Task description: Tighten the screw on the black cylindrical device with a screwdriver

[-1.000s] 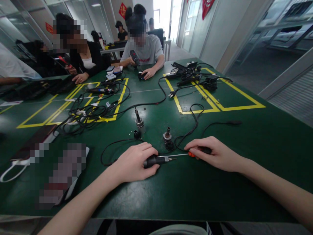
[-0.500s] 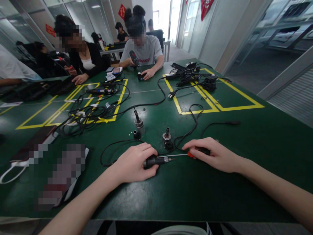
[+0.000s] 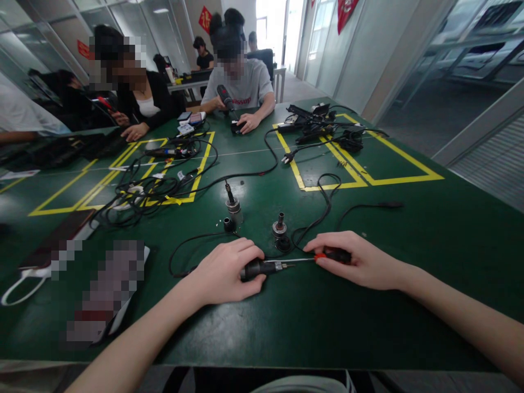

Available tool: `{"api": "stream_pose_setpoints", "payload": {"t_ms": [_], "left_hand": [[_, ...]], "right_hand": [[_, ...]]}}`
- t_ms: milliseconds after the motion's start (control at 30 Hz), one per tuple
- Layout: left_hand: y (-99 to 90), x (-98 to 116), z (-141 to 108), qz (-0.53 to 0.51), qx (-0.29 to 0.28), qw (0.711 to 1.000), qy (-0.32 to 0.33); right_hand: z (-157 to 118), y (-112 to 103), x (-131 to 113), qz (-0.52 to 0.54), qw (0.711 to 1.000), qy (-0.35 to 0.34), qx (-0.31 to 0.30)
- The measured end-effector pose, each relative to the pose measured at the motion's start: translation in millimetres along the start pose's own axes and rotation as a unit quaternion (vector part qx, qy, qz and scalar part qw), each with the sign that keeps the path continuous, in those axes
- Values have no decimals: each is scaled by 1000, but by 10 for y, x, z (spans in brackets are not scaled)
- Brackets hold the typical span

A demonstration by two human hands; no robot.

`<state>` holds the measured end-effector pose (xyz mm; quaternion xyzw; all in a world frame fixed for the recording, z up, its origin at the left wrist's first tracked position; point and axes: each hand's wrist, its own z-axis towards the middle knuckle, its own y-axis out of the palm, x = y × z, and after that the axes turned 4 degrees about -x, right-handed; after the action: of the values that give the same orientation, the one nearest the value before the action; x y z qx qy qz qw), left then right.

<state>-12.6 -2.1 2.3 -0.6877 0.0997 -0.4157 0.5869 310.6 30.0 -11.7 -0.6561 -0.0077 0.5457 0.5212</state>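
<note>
Left hand (image 3: 229, 271) curls round a black tool (image 3: 266, 268) on the desk (image 3: 286, 327), apparently steadying it; right hand (image 3: 347, 257) grips a screwdriver (image 3: 320, 256) by its handle (image 3: 339, 255), shaft (image 3: 298, 260) pointing leftward between the hands.

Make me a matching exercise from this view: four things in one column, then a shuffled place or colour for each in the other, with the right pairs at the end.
Things:
1. screwdriver
2. black tool
3. tape
4. table

Place or colour:
A. green
B. in the right hand
C. yellow
D. in the left hand

Right pairs: 1-B, 2-D, 3-C, 4-A.
</note>
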Motion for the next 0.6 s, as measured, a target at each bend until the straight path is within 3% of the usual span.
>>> {"api": "stream_pose_setpoints", "payload": {"t_ms": [200, 467, 600], "left_hand": [[4, -8, 0, -2, 2, 1000, 5], [-9, 2, -1, 7, -1, 1000, -1], [-14, 5, 1, 6, -3, 1000, 1]], "right_hand": [[-4, 2, 17, 16, 1000, 18, -12], [2, -20, -1, 11, 1000, -16, 1], [12, -18, -4, 3, 1000, 12, -8]]}}
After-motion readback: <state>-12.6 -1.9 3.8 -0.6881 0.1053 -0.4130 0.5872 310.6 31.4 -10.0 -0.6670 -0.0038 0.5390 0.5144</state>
